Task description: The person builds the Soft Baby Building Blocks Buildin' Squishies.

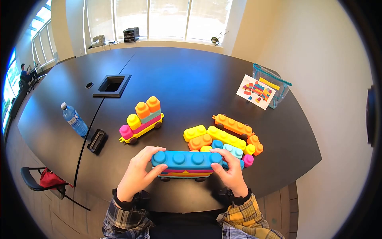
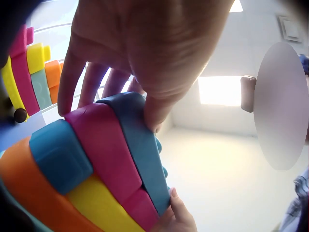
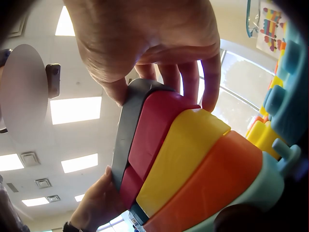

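Both hands hold a stack of toy building blocks on a wheeled base, close over the table's near side. Its top layer is a long blue block with a row of round studs. My left hand grips the left end, thumb on the near face and fingers round the far side. At the right end my right hand grips the same block likewise. Under it lie magenta blocks, then a yellow block and a small blue block, an orange layer and a light teal base.
A yellow wheeled block train stands left of centre. Loose blocks and an orange wheeled base lie just beyond my right hand. Farther off are a water bottle, black case, picture card and clear bag.
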Demonstrator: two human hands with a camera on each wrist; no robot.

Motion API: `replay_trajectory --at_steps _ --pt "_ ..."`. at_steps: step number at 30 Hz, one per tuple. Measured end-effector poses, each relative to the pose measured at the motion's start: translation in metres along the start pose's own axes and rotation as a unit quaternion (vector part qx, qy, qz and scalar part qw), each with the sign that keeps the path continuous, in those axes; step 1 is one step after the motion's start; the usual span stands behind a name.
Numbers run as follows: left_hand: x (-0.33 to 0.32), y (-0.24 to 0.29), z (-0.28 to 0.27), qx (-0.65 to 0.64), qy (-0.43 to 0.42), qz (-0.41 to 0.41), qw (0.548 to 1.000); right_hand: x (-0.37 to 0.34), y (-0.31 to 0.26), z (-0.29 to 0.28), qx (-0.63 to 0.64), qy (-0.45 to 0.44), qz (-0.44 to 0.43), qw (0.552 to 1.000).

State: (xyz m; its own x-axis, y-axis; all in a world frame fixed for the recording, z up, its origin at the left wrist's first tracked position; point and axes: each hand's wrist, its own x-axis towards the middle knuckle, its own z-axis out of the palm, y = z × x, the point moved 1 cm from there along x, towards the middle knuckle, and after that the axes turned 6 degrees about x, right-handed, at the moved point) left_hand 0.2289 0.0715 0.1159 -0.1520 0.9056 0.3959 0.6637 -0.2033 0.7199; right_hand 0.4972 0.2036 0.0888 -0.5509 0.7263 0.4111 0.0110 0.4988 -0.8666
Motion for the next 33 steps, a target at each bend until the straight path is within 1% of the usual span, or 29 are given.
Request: replay_trajectory --at_steps 8,11,13,14,15,17,18,19,21,22,23,25,26,33 --pt "0.0 0.0 0.001 0.013 -0.001 0.009 1.0 -0.003 0.001 0.0 0.02 0.003 0.009 1.0" --pt "0.004 0.0 -0.002 0.03 -0.013 0.011 0.999 -0.004 -0.001 -0.002 0.003 0.001 0.011 1.0" --pt "0.014 -0.008 -0.012 -0.047 -0.086 -0.008 0.995 -0.005 0.0 0.0 0.003 0.014 0.0 1.0" --pt "0.023 -0.017 -0.019 -0.054 -0.111 0.04 0.992 -0.005 0.001 0.0 0.004 0.027 -0.011 1.0" --pt "0.032 -0.026 -0.022 -0.118 -0.123 0.045 0.984 -0.004 0.0 -0.001 0.003 0.028 -0.012 1.0" --pt "0.054 -0.037 -0.018 -0.158 -0.15 -0.019 0.976 -0.005 -0.003 -0.003 -0.007 0.003 0.012 1.0" --pt "0.069 -0.043 -0.013 -0.082 -0.186 -0.03 0.979 -0.006 -0.002 -0.003 -0.009 0.004 0.012 1.0" --pt "0.079 -0.049 -0.004 -0.083 -0.186 -0.029 0.979 -0.006 -0.002 -0.003 -0.003 0.004 0.011 1.0" --pt "0.094 -0.057 0.02 -0.03 -0.259 0.041 0.965 -0.006 -0.001 -0.002 0.002 0.005 0.01 1.0" --pt "0.1 -0.062 0.029 -0.016 -0.285 0.051 0.957 -0.006 -0.001 -0.002 0.002 0.004 0.009 1.0" --pt "0.104 -0.07 0.037 -0.016 -0.285 0.051 0.957 -0.006 0.0 -0.002 0.002 0.003 0.008 1.0" --pt "0.108 -0.078 0.049 0.055 -0.331 0.09 0.938 -0.007 0.003 -0.003 0.004 0.001 0.007 1.0" --pt "0.108 -0.079 0.053 0.067 -0.339 0.073 0.936 -0.007 0.003 -0.003 0.006 0.0 0.006 1.0" --pt "0.102 -0.08 0.06 0.044 -0.37 0.05 0.927 -0.008 0.004 -0.002 0.015 -0.003 0.01 1.0"
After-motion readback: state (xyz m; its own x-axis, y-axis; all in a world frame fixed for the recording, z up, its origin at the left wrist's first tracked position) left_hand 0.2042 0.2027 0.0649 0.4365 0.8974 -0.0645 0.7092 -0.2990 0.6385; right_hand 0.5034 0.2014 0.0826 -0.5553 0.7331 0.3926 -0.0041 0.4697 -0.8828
